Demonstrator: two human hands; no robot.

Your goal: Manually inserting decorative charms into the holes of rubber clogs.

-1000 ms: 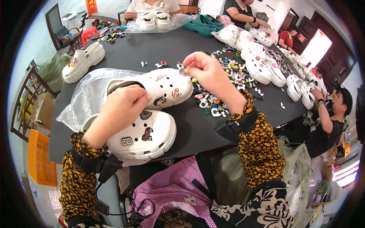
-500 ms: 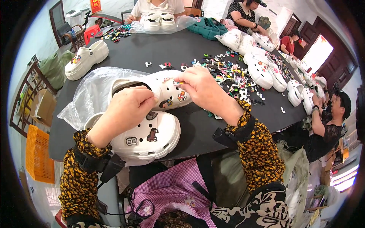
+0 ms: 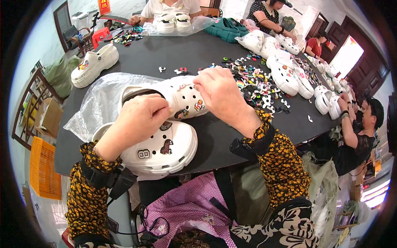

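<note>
Two white clog shoes lie in front of me on a black table (image 3: 178, 49). The far clog (image 3: 182, 97) carries small charms on its holed top; my left hand (image 3: 138, 120) grips its near side, while my right hand (image 3: 221, 93) presses fingertips onto its toe, pinching something too small to make out. The near clog (image 3: 161, 146), with dark charms on it, sits by the table's front edge below my left hand. A heap of colourful shoe charms (image 3: 256, 82) spreads just right of my right hand.
A clear plastic bag (image 3: 97, 101) lies under the clogs at left. Another white clog (image 3: 93, 64) stands far left; more white clogs (image 3: 289, 76) line the right side. Other people sit along the far and right edges. An orange crate (image 3: 41, 169) stands on the floor at left.
My right hand has come back from the charm heap to the far clog's toe. My left hand stays on that clog. The view has shifted slightly.
</note>
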